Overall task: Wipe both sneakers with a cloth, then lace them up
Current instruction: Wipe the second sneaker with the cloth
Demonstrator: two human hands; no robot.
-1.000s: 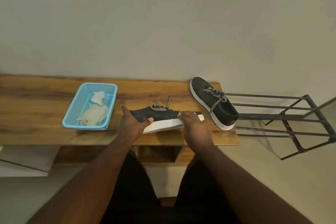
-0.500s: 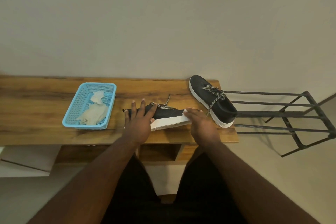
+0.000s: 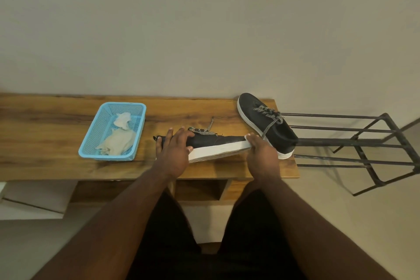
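Observation:
A black sneaker with a white sole [image 3: 216, 143] lies tipped on its side near the front of the wooden table [image 3: 45, 134], sole toward me. My left hand [image 3: 173, 150] grips its heel end, fingers over the upper and thumb on the sole. My right hand [image 3: 261, 154] holds the toe end, fingers curled over the sole's tip. Its striped lace [image 3: 204, 130] trails loose behind it. The second black sneaker [image 3: 266, 123] stands upright at the table's right end, its lace tied. Pale cloths [image 3: 118, 141] lie in a blue basket [image 3: 91, 143].
A dark metal rack [image 3: 354, 143] stands just right of the table, close to the second sneaker's heel. A plain wall runs behind the table. An open cubby [image 3: 200, 188] sits under the tabletop in front of my legs.
My left hand shifted from cupping the heel to lying over the upper with the thumb on the sole. The sneaker stays tipped on its side between both hands.

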